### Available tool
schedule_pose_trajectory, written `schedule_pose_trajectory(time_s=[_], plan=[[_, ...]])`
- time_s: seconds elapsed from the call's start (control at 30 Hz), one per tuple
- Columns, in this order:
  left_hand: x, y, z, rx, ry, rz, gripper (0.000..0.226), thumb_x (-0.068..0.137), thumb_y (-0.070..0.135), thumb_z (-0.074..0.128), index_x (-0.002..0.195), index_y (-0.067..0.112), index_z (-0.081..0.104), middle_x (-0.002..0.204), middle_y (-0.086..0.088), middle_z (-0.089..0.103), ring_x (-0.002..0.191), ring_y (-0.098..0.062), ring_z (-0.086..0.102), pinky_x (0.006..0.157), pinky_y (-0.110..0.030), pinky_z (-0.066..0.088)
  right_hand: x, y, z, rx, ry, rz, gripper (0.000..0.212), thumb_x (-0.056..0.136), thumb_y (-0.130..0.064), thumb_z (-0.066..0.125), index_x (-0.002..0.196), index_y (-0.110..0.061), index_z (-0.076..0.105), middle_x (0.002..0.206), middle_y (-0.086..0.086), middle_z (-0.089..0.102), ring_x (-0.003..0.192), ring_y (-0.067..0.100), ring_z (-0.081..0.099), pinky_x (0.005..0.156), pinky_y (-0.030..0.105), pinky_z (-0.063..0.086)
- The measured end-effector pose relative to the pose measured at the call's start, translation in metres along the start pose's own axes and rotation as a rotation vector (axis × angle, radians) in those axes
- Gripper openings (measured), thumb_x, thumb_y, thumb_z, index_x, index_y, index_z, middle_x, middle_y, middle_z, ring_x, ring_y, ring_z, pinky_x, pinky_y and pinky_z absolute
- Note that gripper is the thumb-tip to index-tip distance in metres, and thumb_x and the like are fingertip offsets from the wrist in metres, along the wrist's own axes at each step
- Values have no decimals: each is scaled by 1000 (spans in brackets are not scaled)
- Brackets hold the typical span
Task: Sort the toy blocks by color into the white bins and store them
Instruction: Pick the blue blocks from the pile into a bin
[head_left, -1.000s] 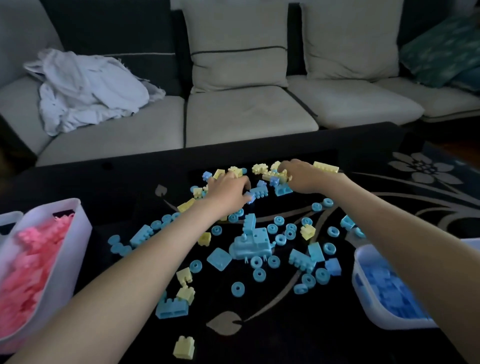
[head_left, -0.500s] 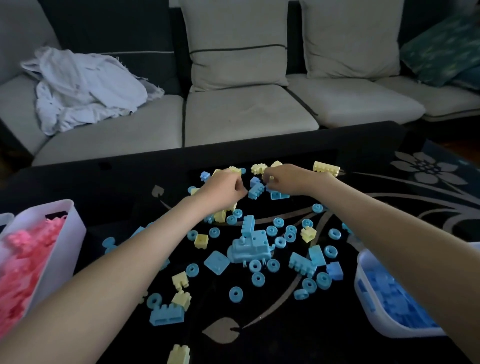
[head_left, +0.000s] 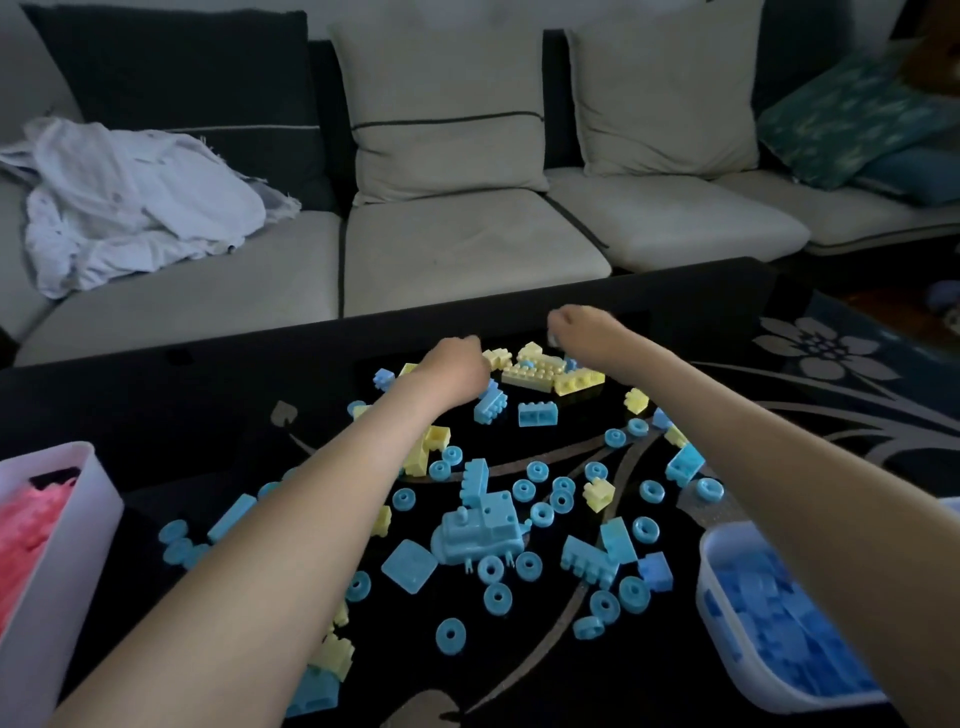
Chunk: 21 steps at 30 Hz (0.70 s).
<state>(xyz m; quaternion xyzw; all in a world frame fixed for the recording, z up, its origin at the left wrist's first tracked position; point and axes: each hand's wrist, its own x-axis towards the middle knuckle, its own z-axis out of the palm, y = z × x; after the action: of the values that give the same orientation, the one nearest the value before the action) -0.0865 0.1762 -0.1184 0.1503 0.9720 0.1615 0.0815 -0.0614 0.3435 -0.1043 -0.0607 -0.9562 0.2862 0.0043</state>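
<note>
Storage sits nearest: pink bin (head_left: 98, 499) left, blue bin (head_left: 727, 623) right, presumably within reach for drops. Blue and yellow blocks (head_left: 478, 530) lie loose between them. Farthest, left hand (head_left: 457, 364) and right hand (head_left: 576, 330) curl over the yellow cluster (head_left: 540, 371); grip contents indiscernible.

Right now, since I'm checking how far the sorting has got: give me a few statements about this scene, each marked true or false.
1. The left bin holds pink blocks. True.
2. The right bin holds yellow blocks. False: the right bin holds blue blocks.
3. A blue toy train stands on the table. True.
4. Only blue pieces are left on the table. False: yellow blocks lie there too, by the left hand and right hand.
5. A crumpled white cloth lies on the sofa. True.
</note>
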Motion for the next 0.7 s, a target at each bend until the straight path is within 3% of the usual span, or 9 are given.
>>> schedule_pose_trajectory(time_s=[0.13, 0.17, 0.27, 0.33, 0.47, 0.63, 0.7], plan=[[4, 1, 3, 103, -54, 40, 33, 99, 31, 40, 117, 8, 54, 111, -9, 57, 89, -20, 54, 70, -28, 42, 11, 25, -7, 153, 144, 64, 38, 101, -27, 33, 115, 5, 48, 82, 12, 58, 66, 20, 57, 60, 27, 47], [3, 2, 3, 113, -73, 48, 34, 99, 34, 42, 116, 8, 55, 109, -8, 58, 90, -20, 55, 72, -28, 43, 12, 30, -7, 179, 144, 90, 36, 101, -27, 36, 113, 4, 48, 84, 12, 58, 65, 18, 56, 58, 25, 47], [2, 5, 4, 111, -98, 63, 33, 98, 34, 46, 115, 8, 58, 109, -8, 59, 95, -21, 56, 75, -29, 44, 13, 33, -4, 150, 44, 79, 22, 98, -18, 43, 114, -4, 46, 108, 13, 56, 74, 17, 56, 59, 24, 46], [2, 6, 5, 100, -87, 61, 31, 98, 32, 47, 115, 9, 58, 109, -8, 59, 94, -21, 56, 75, -28, 44, 11, 30, -2, 4, -52, 19, 26, 97, -16, 43, 122, -8, 46, 111, 11, 55, 76, 16, 55, 62, 25, 47], [-2, 8, 6, 54, -58, 37, 26, 96, 27, 52, 111, 7, 61, 110, -9, 61, 94, -21, 58, 73, -27, 43, 2, 20, 4, -297, -192, -18, 32, 98, -16, 42, 126, -4, 54, 122, 13, 57, 106, 25, 57, 90, 33, 47], [-18, 15, 1, -45, 16, 63, 14, 94, 21, 55, 100, 9, 60, 105, -8, 62, 91, -21, 58, 74, -29, 45, -9, 17, 2, -368, -199, -52, 29, 97, -19, 45, 120, -6, 58, 117, 11, 60, 102, 24, 59, 87, 34, 48], [-29, 18, -6, -135, 85, 86, 9, 94, 22, 56, 93, 13, 57, 101, -6, 62, 83, -17, 56, 67, -26, 42, -16, 16, -4, -346, -138, -71, 28, 98, -22, 44, 116, -6, 58, 113, 10, 61, 95, 22, 60, 82, 33, 49]])
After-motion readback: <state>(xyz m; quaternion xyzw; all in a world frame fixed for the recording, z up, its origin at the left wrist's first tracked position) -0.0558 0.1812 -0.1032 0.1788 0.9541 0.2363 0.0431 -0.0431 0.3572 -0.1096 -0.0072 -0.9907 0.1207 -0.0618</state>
